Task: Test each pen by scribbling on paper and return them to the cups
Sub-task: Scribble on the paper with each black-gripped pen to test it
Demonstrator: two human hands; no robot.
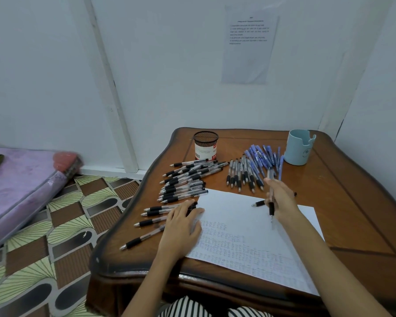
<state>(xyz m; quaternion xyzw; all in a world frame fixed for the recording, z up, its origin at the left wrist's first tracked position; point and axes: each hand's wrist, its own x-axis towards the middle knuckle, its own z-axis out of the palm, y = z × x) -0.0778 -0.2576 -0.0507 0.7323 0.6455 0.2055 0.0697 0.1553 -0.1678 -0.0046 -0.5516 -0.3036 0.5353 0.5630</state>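
A white sheet of paper (242,216) with rows of small scribbles lies on the wooden table (343,202). My right hand (281,200) grips a black-grip pen (271,202) upright, its tip just above the paper. Another black pen (258,203) lies on the sheet beside that hand. My left hand (181,225) rests flat on the paper's left edge and on some pens. Several black-grip pens (183,184) lie spread left of the paper, a second group (240,175) lies behind it, and blue pens (263,156) fan out beside them. A black mesh cup (205,145) and a light-blue cup (298,147) stand at the back.
A printed notice (249,44) hangs on the white wall behind the table. A purple mattress (16,186) lies on the patterned floor (62,236) at the left. The table's front edge is close to my striped clothing (188,307).
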